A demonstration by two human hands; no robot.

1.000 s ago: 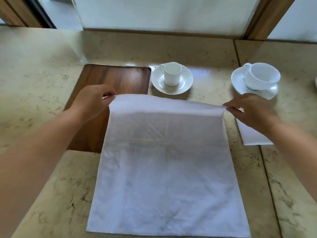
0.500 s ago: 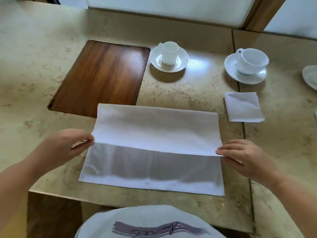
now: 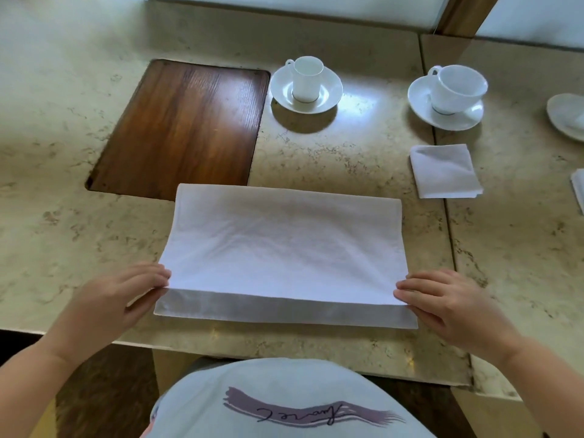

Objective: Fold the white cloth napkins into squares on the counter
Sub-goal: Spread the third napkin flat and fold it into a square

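I see a beige veined marble surface (image 3: pixel 347 159) with a dark rectangular wooden inlay panel (image 3: pixel 183 128), bright daylight glaring off the stone, and a brown wooden frame post (image 3: pixel 464 14) behind.

A white cloth napkin (image 3: pixel 278 248) lies doubled over on the marble counter (image 3: pixel 347 159), its top layer ending short of the near edge so a strip of the lower layer shows. The left hand (image 3: pixel 126 298) pinches the top layer's corner at 8 o'clock; the right hand (image 3: pixel 442 298) pinches the matching corner at 4 o'clock. A wooden inset board (image 3: pixel 186 128) sits at 11 o'clock, touching the napkin's far corner. At 12 o'clock stands a small cup on a saucer (image 3: pixel 306 85); at 2 o'clock a wider cup and saucer (image 3: pixel 448 96), with a folded napkin square (image 3: pixel 445 170) just below. Something pale, perhaps another dish (image 3: pixel 567 120), is cut off at 3 o'clock.
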